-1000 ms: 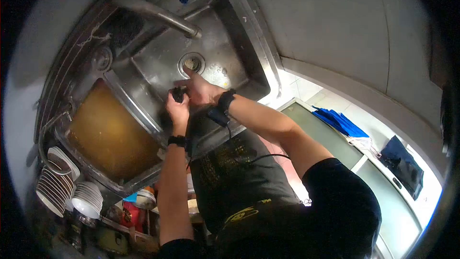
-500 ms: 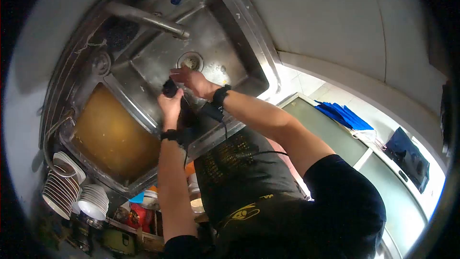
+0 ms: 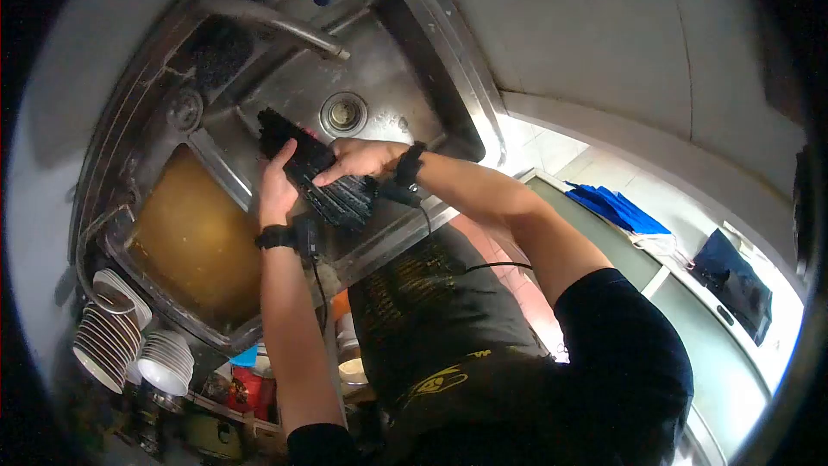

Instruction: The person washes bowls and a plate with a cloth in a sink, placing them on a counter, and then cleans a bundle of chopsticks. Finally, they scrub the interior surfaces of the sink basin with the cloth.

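Note:
A bundle of black chopsticks [image 3: 341, 198] lies slantwise across both hands, over the near part of the steel sink basin [image 3: 405, 78]. Its ends stick out unevenly toward the upper left. My left hand [image 3: 278, 185] grips the bundle from the left side, thumb on top. From the right, my right hand [image 3: 366, 158] is closed around it, with the thumb laid across the sticks. The fingers underneath are hidden. Just beyond the bundle is the drain [image 3: 343, 114]. A metal faucet [image 3: 285, 33] reaches over the basin.
Brownish water [image 3: 194, 242] fills the left basin. Stacked white bowls [image 3: 166, 362] and plates [image 3: 108, 345] stand at lower left. Cables hang from the black bands on both wrists. To the right are a glass-panelled cabinet [image 3: 690, 336] and a blue cloth [image 3: 617, 207].
The bundle has turned from end-on to lying lengthwise across the hands. My right hand has gone from flat by its end to gripping it. My left hand has shifted left.

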A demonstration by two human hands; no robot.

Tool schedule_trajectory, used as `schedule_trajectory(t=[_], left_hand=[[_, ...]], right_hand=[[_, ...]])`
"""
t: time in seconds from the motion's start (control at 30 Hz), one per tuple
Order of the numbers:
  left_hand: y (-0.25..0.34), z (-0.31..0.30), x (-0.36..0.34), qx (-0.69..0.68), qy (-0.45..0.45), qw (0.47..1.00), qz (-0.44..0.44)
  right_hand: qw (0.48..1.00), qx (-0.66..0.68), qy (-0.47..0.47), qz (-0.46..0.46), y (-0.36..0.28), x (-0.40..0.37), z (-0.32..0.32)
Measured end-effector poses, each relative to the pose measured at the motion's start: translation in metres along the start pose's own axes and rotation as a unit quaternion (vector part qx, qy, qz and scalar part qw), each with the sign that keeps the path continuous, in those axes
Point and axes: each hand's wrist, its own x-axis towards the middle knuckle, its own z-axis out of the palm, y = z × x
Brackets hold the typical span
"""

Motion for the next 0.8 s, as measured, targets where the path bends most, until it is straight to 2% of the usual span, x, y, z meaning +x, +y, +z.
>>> schedule_trajectory(t=[0.07,0.13,0.17,0.2,0.3,0.37,0.4,0.43,0.5,0.57,0.63,0.73,0.8], left_hand=[[0.0,0.001,0.001,-0.034,0.022,0.999,-0.031],[-0.006,-0.003,0.009,-0.016,0.036,0.999,-0.021],[-0.018,-0.009,0.019,0.018,0.039,0.999,0.01],[-0.019,-0.003,0.02,0.043,0.054,0.997,0.036],[-0.01,0.045,0.009,0.105,0.123,0.982,0.099],[-0.012,0.048,0.013,0.073,0.146,0.979,0.12],[-0.008,0.061,0.01,0.066,0.162,0.976,0.127],[-0.007,0.067,0.008,0.059,0.178,0.973,0.134],[-0.016,0.061,0.013,0.15,0.196,0.954,0.173],[-0.032,0.048,0.02,0.216,0.233,0.925,0.207],[-0.039,0.038,0.026,0.252,0.291,0.891,0.241],[-0.012,0.035,0.013,0.086,0.164,0.979,0.085],[-0.006,0.04,0.005,0.01,0.11,0.992,0.063]], right_hand=[[1.0,-0.003,0.001,0.018,-0.003,0.0,-0.003],[0.999,-0.023,0.011,0.025,0.001,0.001,-0.003],[0.999,-0.035,0.017,0.027,0.0,0.001,-0.005],[1.0,0.008,0.001,0.001,-0.003,-0.001,0.001],[0.994,0.089,-0.038,-0.043,0.0,-0.005,0.017],[0.995,0.075,-0.051,-0.029,0.013,0.003,0.007],[0.999,0.05,-0.001,0.007,-0.004,-0.006,0.007],[0.998,-0.048,0.038,-0.002,-0.018,-0.009,0.008],[0.964,-0.239,0.113,-0.018,-0.033,-0.011,0.013],[0.911,-0.331,0.208,-0.133,0.002,0.012,0.011],[0.837,-0.476,0.263,-0.059,-0.014,0.006,0.024],[0.93,-0.321,0.164,-0.07,-0.028,-0.016,0.009],[0.978,-0.186,0.071,-0.06,-0.021,-0.017,-0.002]])
